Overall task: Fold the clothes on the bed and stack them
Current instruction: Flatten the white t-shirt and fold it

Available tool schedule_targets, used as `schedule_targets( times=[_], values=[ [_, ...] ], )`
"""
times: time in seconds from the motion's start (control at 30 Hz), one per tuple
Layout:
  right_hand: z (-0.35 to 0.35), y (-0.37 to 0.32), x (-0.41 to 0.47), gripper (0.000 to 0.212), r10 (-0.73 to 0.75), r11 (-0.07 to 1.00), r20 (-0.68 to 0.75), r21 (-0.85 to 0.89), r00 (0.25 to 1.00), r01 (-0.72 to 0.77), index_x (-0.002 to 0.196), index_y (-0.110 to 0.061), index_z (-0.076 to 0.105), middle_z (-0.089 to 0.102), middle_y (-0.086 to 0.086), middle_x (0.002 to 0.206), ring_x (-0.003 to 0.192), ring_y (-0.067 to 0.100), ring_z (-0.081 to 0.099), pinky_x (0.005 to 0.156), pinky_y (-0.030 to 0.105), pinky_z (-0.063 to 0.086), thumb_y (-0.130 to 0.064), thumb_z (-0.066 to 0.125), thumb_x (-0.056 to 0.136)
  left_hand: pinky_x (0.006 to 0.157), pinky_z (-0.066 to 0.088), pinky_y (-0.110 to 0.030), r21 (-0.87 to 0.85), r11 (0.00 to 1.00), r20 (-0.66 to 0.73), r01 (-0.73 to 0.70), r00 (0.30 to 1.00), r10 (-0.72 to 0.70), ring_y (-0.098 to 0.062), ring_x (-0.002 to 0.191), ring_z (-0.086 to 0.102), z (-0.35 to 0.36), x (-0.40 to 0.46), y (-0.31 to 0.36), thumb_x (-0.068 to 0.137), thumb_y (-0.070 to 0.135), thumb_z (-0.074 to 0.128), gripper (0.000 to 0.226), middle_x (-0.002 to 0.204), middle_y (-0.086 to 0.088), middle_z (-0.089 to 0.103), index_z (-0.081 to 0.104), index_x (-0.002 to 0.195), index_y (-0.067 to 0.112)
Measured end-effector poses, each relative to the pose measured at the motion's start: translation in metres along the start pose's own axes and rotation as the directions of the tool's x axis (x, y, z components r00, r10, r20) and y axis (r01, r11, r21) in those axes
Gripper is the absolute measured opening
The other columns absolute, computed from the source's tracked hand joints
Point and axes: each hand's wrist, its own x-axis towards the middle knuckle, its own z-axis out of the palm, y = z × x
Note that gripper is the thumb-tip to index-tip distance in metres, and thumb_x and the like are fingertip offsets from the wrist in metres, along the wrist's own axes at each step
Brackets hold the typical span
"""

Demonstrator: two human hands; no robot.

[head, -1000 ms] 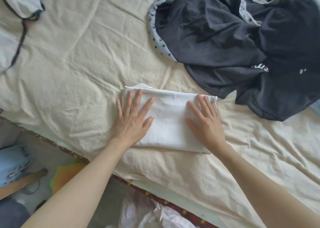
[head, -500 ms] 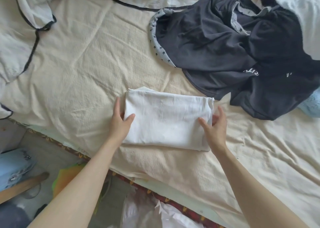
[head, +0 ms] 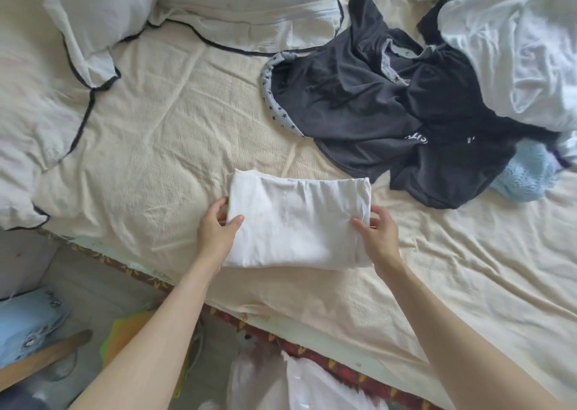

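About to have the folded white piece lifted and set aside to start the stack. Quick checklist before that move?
1. Left hand grips the left edge of the folded white garment, thumb on top: ok.
2. Right hand pinches its right edge: ok.
3. Fold is a tidy rectangle, no loose sleeve hanging out: ok.
4. Nothing lies on top of it; the dark shirt lies apart, behind it: ok.
5. Bare cream sheet to the left is free as a stacking spot: ok.
6. Fingers reach under all layers: cannot tell, they are hidden beneath the cloth.
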Motion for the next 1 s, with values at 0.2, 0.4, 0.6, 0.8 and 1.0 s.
schedule_targets(
  times=[0.2, 0.4, 0.6, 0.8, 1.0],
  values=[
    [-0.025, -0.006, -0.074, 0.024, -0.012, 0.998, -0.044, 0.053, 0.999, 0.015, 0.097, -0.03, 0.056, 0.065, -0.003, 0.09, 0.08, 0.01, 0.062, 0.059, 0.022, 0.044, -0.011, 0.064, 0.085, 0.069, 0.048, -0.027, -0.041, 0.997, 0.063, 0.065, 0.996, -0.062, -0.011, 0.089, 0.059, -0.031, -0.068, 0.007, 0.088, 0.014, 0.064, 0.042, 0.098, 0.005, 0.061, 0.052, 0.128, 0.02],
    [-0.066, 0.029, -0.167, 0.021, 0.054, 0.992, -0.081, 0.114, 0.995, -0.045, 0.106, -0.023, 0.057, 0.065, 0.001, 0.087, 0.077, 0.013, 0.064, 0.055, 0.023, 0.045, -0.012, 0.062, 0.089, 0.068, 0.049, -0.031, 0.007, 0.995, 0.252, 0.098, 0.963, -0.097, -0.011, 0.084, 0.06, -0.048, -0.139, 0.005, 0.089, 0.007, 0.061, 0.041, 0.107, -0.003, 0.062, 0.05, 0.128, 0.013],
    [-0.124, 0.065, -0.256, 0.023, 0.106, 0.967, -0.241, 0.25, 0.965, -0.043, 0.107, -0.021, 0.058, 0.067, 0.002, 0.09, 0.08, 0.016, 0.064, 0.06, 0.026, 0.047, -0.011, 0.064, 0.087, 0.073, 0.053, -0.036, 0.104, 0.995, 0.441, -0.001, 0.896, -0.045, -0.026, 0.09, 0.064, -0.038, -0.2, 0.026, 0.088, 0.008, 0.062, 0.043, 0.105, -0.012, 0.064, 0.049, 0.13, 0.012],
    [-0.2, 0.103, -0.344, 0.024, 0.161, 0.902, -0.448, 0.429, 0.879, 0.054, 0.105, -0.022, 0.058, 0.066, 0.0, 0.094, 0.086, 0.016, 0.064, 0.065, 0.027, 0.048, -0.012, 0.067, 0.085, 0.064, 0.046, -0.028, 0.151, 0.965, 0.603, -0.217, 0.793, 0.084, -0.016, 0.091, 0.061, 0.009, -0.283, 0.058, 0.088, 0.018, 0.064, 0.035, 0.105, -0.002, 0.062, 0.053, 0.12, 0.024],
    [-0.291, 0.159, -0.402, 0.024, 0.197, 0.863, -0.57, 0.487, 0.798, 0.135, 0.106, -0.019, 0.059, 0.066, -0.001, 0.089, 0.078, 0.008, 0.065, 0.063, 0.022, 0.049, -0.011, 0.068, 0.085, 0.069, 0.05, -0.029, 0.145, 0.908, 0.706, -0.394, 0.684, 0.184, -0.013, 0.09, 0.062, 0.075, -0.375, 0.073, 0.086, 0.021, 0.068, 0.028, 0.098, 0.005, 0.064, 0.056, 0.109, 0.031]
  ],
)
